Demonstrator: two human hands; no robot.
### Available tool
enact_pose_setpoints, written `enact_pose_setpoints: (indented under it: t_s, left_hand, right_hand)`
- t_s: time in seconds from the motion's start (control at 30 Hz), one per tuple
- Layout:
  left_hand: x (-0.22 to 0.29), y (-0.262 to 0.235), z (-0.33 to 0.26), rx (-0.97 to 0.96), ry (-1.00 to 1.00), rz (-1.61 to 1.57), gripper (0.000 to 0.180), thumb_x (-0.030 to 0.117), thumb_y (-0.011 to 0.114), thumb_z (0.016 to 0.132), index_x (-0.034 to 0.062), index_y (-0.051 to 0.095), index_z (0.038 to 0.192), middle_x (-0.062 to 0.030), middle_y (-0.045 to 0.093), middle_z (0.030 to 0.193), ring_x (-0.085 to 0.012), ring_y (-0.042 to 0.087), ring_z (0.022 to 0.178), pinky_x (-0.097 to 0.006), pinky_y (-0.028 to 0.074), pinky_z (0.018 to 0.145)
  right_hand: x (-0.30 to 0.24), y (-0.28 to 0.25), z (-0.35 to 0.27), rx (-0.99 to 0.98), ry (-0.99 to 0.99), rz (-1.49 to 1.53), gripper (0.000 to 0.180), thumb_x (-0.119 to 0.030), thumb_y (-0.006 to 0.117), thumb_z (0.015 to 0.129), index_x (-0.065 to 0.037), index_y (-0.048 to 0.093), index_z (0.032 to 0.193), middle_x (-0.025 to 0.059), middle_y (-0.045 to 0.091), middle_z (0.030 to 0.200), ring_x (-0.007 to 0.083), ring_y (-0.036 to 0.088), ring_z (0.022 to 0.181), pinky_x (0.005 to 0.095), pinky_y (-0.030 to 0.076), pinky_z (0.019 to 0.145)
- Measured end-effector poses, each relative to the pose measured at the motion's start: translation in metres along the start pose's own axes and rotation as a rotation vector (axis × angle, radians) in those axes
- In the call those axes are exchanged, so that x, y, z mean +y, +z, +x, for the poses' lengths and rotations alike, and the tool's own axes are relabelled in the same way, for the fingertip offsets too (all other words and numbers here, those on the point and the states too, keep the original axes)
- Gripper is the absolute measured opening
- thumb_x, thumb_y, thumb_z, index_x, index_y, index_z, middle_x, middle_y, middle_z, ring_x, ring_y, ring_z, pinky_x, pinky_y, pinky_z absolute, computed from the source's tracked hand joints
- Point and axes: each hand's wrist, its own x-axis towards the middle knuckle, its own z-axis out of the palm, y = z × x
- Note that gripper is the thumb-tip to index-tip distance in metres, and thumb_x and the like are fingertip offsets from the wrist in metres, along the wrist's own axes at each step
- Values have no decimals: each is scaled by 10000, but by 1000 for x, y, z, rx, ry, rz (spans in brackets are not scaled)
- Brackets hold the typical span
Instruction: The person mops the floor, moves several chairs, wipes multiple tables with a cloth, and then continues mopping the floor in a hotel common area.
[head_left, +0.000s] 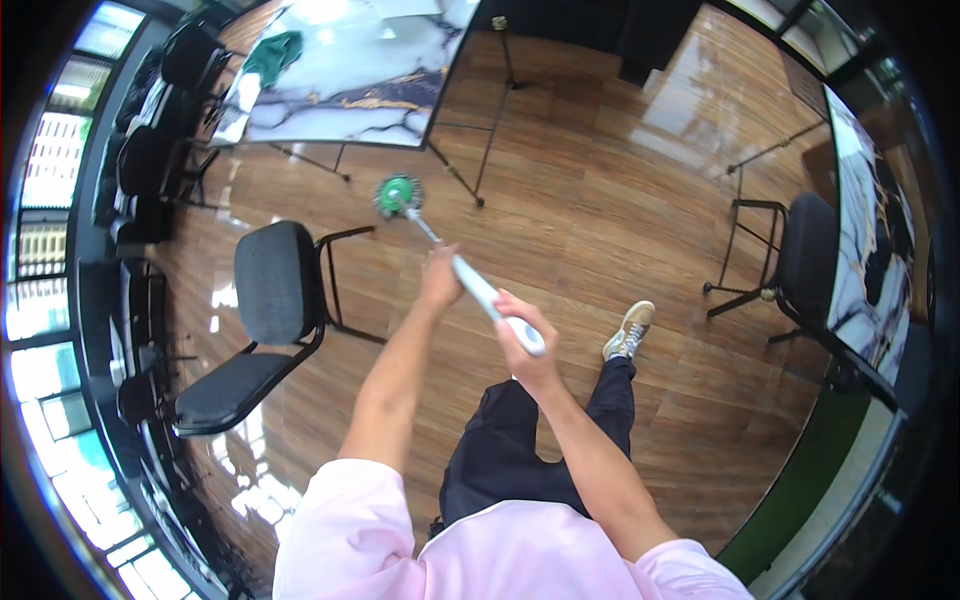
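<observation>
- Mop, whole tool: located ahead of the torso, slanting away to the left over the wood-look floor. Its head end lies between the black chair and the near edge of the marble-patterned table. Expected handling: light overall, rigid lengthwise, with leverage toward the far end.
- Handle: pale, smooth and thick; judged to be stiff plastic, likely slippery if wet. Recommended hold: two hands, well spaced, one near the rounded end and one toward the shaft.
- Head: round and green, with a grey fringe. The fringe is judged soft and yielding, the green hub firm; neither suits a hold. Floor contact cannot be confirmed.
- Shaft: slender, bright, probably metal. Likely stiff, but too thin for a secure main grip.
- Arms: both bare forearms reach forward from the pink sleeves, the left extended farther.
- Right hand: closed around the handle's rear, fingers wrapped over its upper side, the rounded end exposed.
- Left hand: appears closed on the mop where handle meets shaft; blur prevents reading individual fingers.
</observation>
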Motion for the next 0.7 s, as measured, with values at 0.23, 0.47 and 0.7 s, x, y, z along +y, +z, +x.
enact_pose_setpoints:
  t_s: [0.23,0.47,0.7]
  left_hand:
    - [100,67,-120,-259,282,-285,762,319,839,784,66,485,1410,-363,178,1581,-599,198,1431,-554,286,1188]
    - [324,47,-286,-951,694,-447,772,223,758,836,111,387,1504,-345,137,1608,-580,117,1474,-542,208,1221]
    - [302,19,-309,-1021,952,-346,638,145,712,904,-24,445,1458,-245,485,1482,-365,467,1381,-431,360,1142]
  right_hand:
    - [-105,-111,-115,215,145,-128,241,50,629,852,25,694,1083,196,700,1185,276,661,1152,377,497,1017]
    - [-311,-169,-294,682,62,-495,194,64,605,850,41,688,1023,204,713,1086,309,675,1121,406,519,1007]
    - [-278,-138,-378,1327,91,-339,263,-160,759,897,-26,675,1106,102,707,982,147,655,870,300,532,764]
